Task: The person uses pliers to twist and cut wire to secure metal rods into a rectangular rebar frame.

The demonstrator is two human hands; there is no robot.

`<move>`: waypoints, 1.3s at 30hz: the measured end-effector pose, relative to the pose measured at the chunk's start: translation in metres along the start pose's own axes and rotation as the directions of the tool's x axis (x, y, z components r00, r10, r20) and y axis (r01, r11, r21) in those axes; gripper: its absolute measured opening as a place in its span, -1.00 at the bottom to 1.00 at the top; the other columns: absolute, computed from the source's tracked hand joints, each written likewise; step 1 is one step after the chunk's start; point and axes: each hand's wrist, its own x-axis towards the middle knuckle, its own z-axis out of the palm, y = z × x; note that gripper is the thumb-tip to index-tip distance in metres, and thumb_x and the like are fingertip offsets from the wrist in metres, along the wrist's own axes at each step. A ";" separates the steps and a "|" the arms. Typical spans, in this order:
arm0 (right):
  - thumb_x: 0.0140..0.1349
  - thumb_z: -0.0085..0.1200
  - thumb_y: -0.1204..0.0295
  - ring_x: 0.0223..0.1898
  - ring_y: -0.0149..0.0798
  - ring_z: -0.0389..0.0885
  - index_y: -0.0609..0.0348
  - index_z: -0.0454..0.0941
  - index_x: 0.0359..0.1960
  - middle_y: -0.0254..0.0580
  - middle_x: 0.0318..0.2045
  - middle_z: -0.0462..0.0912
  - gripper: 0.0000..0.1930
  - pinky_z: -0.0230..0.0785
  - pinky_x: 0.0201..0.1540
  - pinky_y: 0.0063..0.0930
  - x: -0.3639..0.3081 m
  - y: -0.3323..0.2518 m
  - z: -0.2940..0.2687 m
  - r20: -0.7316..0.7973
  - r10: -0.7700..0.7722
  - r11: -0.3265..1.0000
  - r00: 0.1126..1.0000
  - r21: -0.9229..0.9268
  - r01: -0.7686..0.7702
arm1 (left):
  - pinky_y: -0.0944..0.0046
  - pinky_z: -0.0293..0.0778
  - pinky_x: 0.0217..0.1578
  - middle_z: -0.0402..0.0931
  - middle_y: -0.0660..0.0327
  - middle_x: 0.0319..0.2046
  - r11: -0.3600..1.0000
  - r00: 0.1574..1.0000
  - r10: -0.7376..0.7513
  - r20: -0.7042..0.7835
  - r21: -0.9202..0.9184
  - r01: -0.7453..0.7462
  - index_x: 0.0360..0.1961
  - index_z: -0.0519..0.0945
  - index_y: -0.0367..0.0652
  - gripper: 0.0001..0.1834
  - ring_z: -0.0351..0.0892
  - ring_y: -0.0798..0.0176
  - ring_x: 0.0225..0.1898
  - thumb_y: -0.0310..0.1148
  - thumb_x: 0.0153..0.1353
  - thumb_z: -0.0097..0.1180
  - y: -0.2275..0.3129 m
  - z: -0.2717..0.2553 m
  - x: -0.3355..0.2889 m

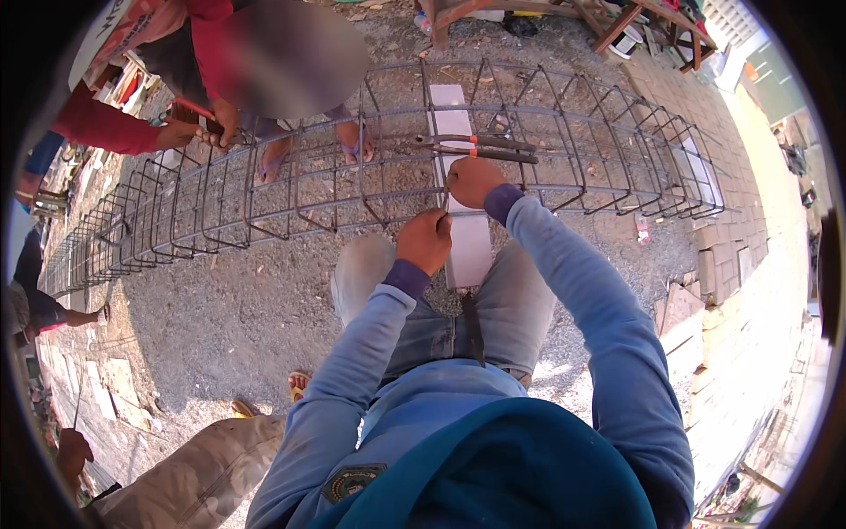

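Observation:
A long steel rebar cage (401, 194) stretches across in front of me, left to right. My left hand (425, 242) is closed at the near side of the cage, its thumb and fingers pinched together. Just beyond it and to the right, my right hand (476, 182) is curled shut close to a crossing of the bars. Whatever the fingers of either hand hold is hidden. Pincers (507, 157) with black and orange handles lie on the cage, just past my right hand. Beneath the cage and between my knees runs a pale flat slab (470, 251).
A co-worker in red sleeves (110, 123) grips a red-handled tool (196, 108) at the cage's far left side. Another person's camouflage trousers (207, 458) show at lower left. Wooden trestles (621, 26) stand at the back right, near paving blocks (727, 264). A second pale slab (701, 172) supports the right end.

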 end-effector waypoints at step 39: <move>0.03 0.19 0.35 -0.24 0.02 0.51 0.15 0.45 -0.30 -0.08 -0.30 0.51 -0.75 0.31 -0.23 -0.12 -0.056 -0.058 0.065 -0.624 0.267 0.964 0.734 0.181 -0.197 | 0.17 0.49 -0.47 0.54 0.27 -0.45 0.889 0.662 -0.205 0.721 -0.145 0.433 -0.33 0.54 -0.08 -0.63 0.57 0.29 -0.50 -0.05 0.22 -0.18 -0.049 -0.014 0.127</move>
